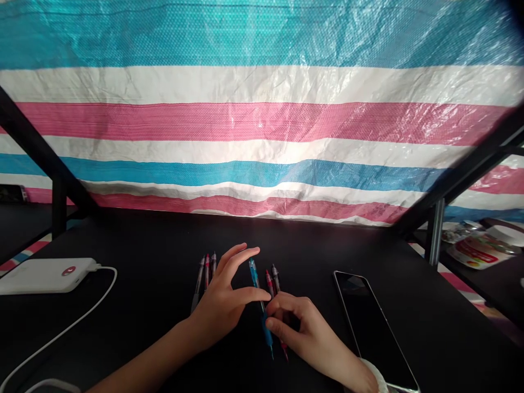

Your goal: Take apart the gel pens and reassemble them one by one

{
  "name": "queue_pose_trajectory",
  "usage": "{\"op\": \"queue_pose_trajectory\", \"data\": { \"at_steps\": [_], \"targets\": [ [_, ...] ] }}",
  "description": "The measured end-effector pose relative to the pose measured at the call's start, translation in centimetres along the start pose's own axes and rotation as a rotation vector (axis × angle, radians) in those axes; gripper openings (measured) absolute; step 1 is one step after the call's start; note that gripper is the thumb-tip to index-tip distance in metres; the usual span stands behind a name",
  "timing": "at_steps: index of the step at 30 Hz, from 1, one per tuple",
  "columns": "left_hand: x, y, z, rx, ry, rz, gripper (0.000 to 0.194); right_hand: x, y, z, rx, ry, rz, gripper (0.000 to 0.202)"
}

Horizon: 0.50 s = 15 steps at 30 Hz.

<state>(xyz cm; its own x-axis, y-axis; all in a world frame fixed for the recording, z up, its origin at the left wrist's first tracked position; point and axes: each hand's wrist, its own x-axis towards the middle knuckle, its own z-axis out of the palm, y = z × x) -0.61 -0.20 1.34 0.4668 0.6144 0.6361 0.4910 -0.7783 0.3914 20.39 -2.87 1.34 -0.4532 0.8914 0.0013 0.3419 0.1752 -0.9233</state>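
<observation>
A blue pen [255,275] lies tilted on the black desk, its tip toward me. My right hand [301,325] has curled fingers, with thumb and index tips closed at the pen's blue grip. Just right of it, a red pen [269,279] and a dark-topped pen [275,277] lie side by side, partly hidden under the right hand. My left hand [225,297] is open, fingers spread, its thumb reaching across the blue pen. Beyond its wrist, on the left, lie a grey pen [199,277], another red pen [207,270] and a dark pen [213,262], partly covered by that hand.
A smartphone [372,322] lies right of my right hand. At left is a white power bank [47,275] with a white cable [88,311]. A striped plastic sheet [254,120] hangs behind the desk [155,234]. A labelled jar [483,248] stands at far right.
</observation>
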Motion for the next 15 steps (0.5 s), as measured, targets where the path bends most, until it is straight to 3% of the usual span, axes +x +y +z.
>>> {"op": "queue_pose_trajectory", "data": {
  "at_steps": [4,7,11,15],
  "targets": [
    [-0.2,0.3,0.3,-0.18,0.004,-0.108,0.037,0.1,0.1,0.3,0.119,-0.021,0.078,0.021],
    [0.0,0.8,0.6,-0.487,0.044,-0.355,0.041,0.1,-0.1,0.4,0.062,0.048,0.073,0.02],
    [0.4,1.5,0.9,-0.886,0.034,-0.736,0.06,0.0,-0.3,0.8,-0.087,0.107,-0.023,0.017],
    [0.6,1.6,0.7,-1.018,0.031,-0.872,0.058,0.0,-0.2,0.9,-0.08,0.074,-0.059,0.017]
  ]
}}
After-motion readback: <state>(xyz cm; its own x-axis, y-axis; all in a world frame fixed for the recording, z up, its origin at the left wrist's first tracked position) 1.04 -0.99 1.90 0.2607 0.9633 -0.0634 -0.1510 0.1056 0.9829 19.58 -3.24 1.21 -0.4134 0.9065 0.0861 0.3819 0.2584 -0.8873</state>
